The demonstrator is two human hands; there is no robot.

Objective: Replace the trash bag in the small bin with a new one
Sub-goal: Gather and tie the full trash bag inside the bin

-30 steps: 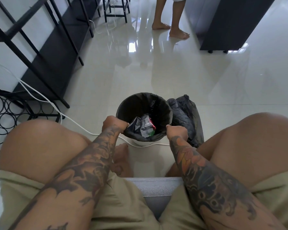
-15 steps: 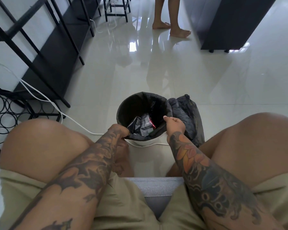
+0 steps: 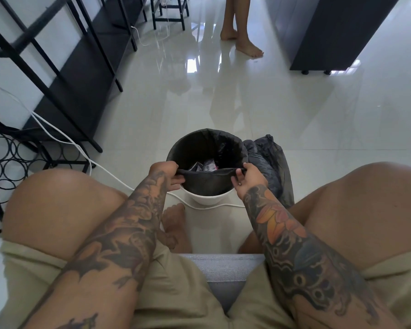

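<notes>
A small white bin [image 3: 211, 197] stands on the floor between my knees, lined with a black trash bag [image 3: 208, 182]. Wrappers lie inside the bag. My left hand [image 3: 167, 174] pinches the bag's near edge on the left. My right hand [image 3: 247, 178] pinches the same edge on the right. Between the hands the near edge is lifted off the rim and stretched taut, so the bin's white rim shows below it. Another crumpled black bag [image 3: 268, 160] lies on the floor to the right of the bin.
A white cable [image 3: 81, 148] runs across the floor past the bin's base. Black metal shelving [image 3: 64, 74] and a wire rack [image 3: 7, 160] stand at the left. A dark cabinet [image 3: 330, 39] is at the far right. A person's bare feet [image 3: 244, 43] stand further back on the glossy tiles.
Both hands moved from the bin's sides to its near edge and pulled the bag's near edge up off the rim. The person at the back stepped.
</notes>
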